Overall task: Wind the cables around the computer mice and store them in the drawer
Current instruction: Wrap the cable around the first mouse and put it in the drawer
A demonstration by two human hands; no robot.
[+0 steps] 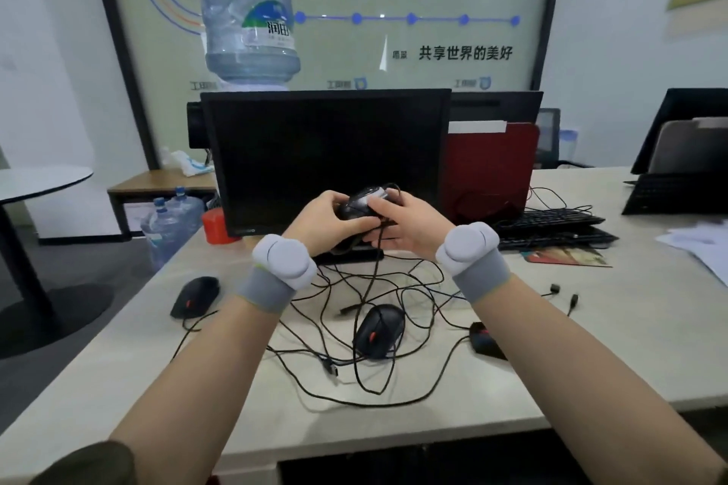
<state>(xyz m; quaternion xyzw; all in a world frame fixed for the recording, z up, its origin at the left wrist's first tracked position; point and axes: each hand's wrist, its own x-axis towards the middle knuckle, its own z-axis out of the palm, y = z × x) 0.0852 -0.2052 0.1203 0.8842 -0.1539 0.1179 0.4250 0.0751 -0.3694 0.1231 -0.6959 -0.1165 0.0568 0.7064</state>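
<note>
Up at chest height, both hands hold one glossy dark mouse point(360, 202) with a silvery top in front of the black monitor point(323, 157). The left hand point(329, 219) cups its rounded side, grip pressed on the shell; the right hand point(405, 222) wraps the other side, fingers point(380, 205) curled over the top, and a thin black cable point(379, 244) drops down between the palms. Each wrist wears a grey knitted band with a smooth pale puck on it.

Below, on the pale matte desk point(591, 327), lie three more mice: a matte black one point(195, 295) at the left, another point(379, 329) in the middle, and a third point(483, 339) partly hidden by the right forearm. Loose cords point(354, 358) sprawl around them in tangled loops. Black keyboards point(551, 226) sit stacked to the right, beside a dark red folder point(488, 165). I cannot see the drawer.
</note>
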